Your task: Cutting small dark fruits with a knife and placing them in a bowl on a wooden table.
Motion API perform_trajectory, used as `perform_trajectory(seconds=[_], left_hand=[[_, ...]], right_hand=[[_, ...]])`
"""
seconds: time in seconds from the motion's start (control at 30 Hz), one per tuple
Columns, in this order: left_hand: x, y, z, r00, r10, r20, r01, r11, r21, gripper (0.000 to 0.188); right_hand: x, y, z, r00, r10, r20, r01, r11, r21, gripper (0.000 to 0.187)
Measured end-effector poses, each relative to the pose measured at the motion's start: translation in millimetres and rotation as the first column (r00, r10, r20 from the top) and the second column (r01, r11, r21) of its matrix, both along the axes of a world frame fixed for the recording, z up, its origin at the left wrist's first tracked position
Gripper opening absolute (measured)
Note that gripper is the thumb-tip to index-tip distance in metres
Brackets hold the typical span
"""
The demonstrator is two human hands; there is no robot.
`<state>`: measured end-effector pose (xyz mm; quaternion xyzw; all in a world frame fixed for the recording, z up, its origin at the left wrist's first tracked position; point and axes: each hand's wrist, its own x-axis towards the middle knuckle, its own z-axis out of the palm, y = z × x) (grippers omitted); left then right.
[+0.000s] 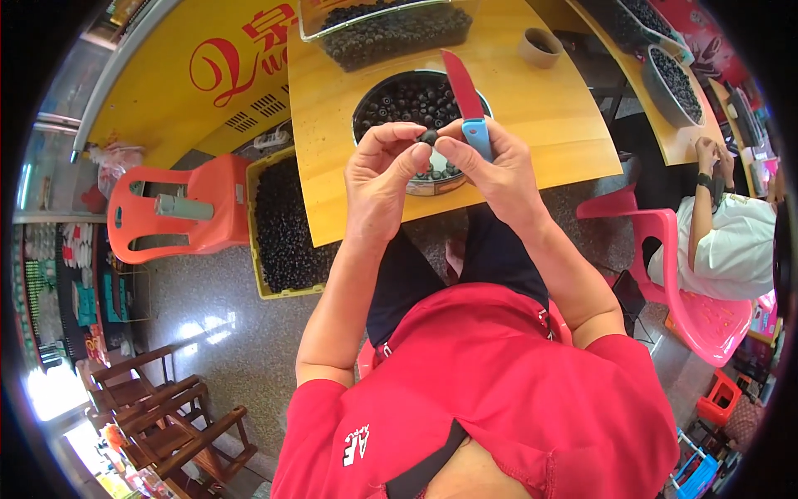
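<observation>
Over a round bowl (432, 190) on the table, both my hands meet at a small dark round fruit (428, 137). My left hand (376, 183) pinches it between thumb and fingers. From the other side, the thumb and finger of my right hand (505, 170) press on it. A knife (465, 87) with a red blade and light blue handle is also gripped in my right hand, its blade pointing up and away from me. Many more dark round fruits (407, 104) lie in the bowl below, partly hidden by my hands.
A clear bin (399, 40) of dark fruits stands at the table's far edge, near a tan ring-shaped object (540, 47). Left of the table are a yellow crate (256, 241) of fruits and an orange chair (195, 229) holding a grey-green bottle (184, 208). Another person (727, 249) sits at right.
</observation>
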<state>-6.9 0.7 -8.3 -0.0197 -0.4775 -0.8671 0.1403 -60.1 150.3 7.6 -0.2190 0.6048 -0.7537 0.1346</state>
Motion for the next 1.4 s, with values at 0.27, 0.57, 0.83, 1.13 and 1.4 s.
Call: perform_trajectory(seconds=[0.27,0.57,0.83,1.13,1.4], left_hand=[[8,1,-1,0.999,0.010,0.054,-0.007,0.998,-0.059,0.021],[14,3,4,0.996,0.051,0.077,-0.041,0.990,-0.132,0.020],[16,5,3,0.997,0.035,0.064,-0.022,0.980,-0.199,0.017],[8,11,-6,0.998,0.045,0.044,-0.038,0.988,-0.150,0.018],[4,15,-3,0.997,0.080,0.008,-0.076,0.969,-0.234,0.015]], right_hand=[[0,1,18,0.980,0.100,0.172,-0.097,0.995,-0.021,0.017],[-5,7,20,0.945,0.202,0.258,-0.200,0.979,-0.035,0.018],[-4,9,17,0.955,0.182,0.235,-0.185,0.983,-0.007,0.017],[-7,20,-3,0.654,0.069,-0.753,0.279,0.903,0.326,0.013],[-15,23,-9,0.562,0.043,-0.826,0.391,0.866,0.311,0.013]])
